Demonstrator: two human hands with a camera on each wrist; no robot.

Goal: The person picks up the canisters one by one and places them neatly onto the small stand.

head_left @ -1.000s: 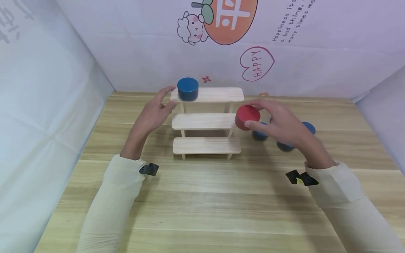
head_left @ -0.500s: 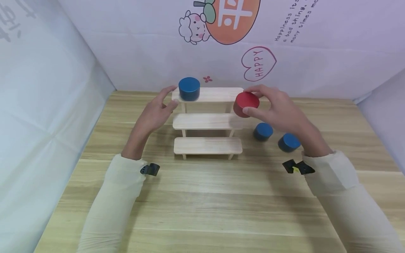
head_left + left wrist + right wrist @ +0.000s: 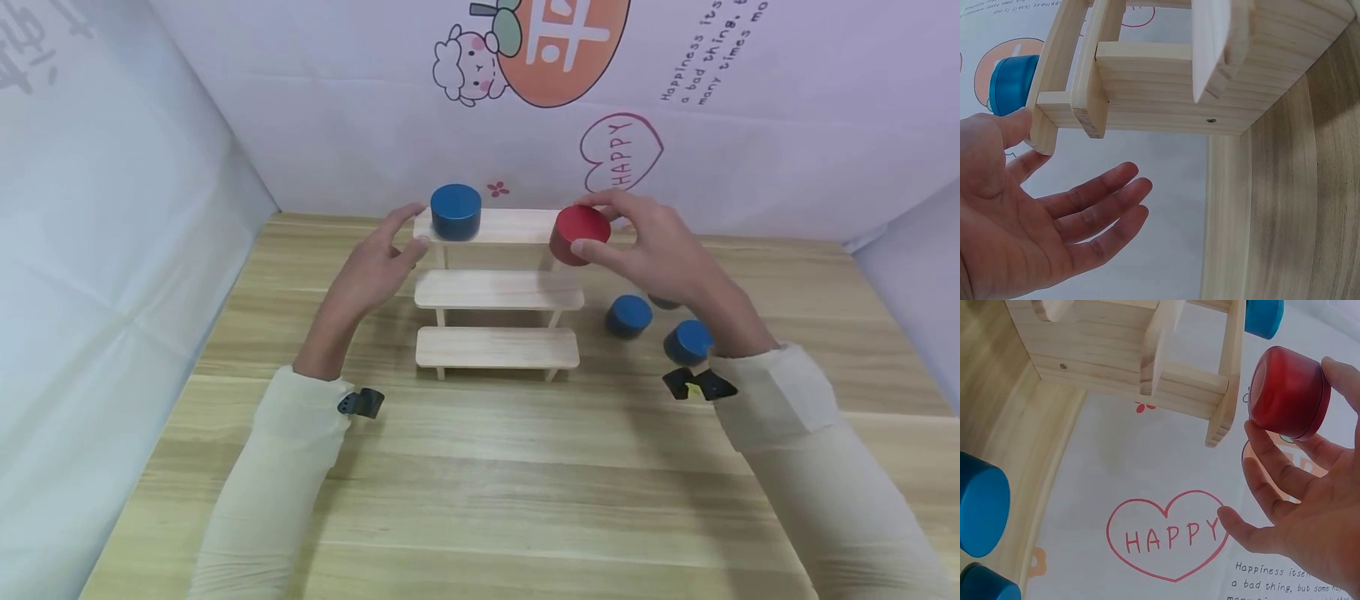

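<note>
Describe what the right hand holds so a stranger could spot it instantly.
Find the three-tiered wooden stand. Near the right end of its top shelf, the right hand holds a red cylinder. Its colour separates it from the blue cylinders nearby.

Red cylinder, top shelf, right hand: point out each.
Red cylinder [image 3: 1288, 394]: right wrist view, on its curved side.
Top shelf [image 3: 516, 225]: head view, on the bare wood between the cylinders.
Right hand [image 3: 660, 246]: head view, on the back of the hand.
</note>
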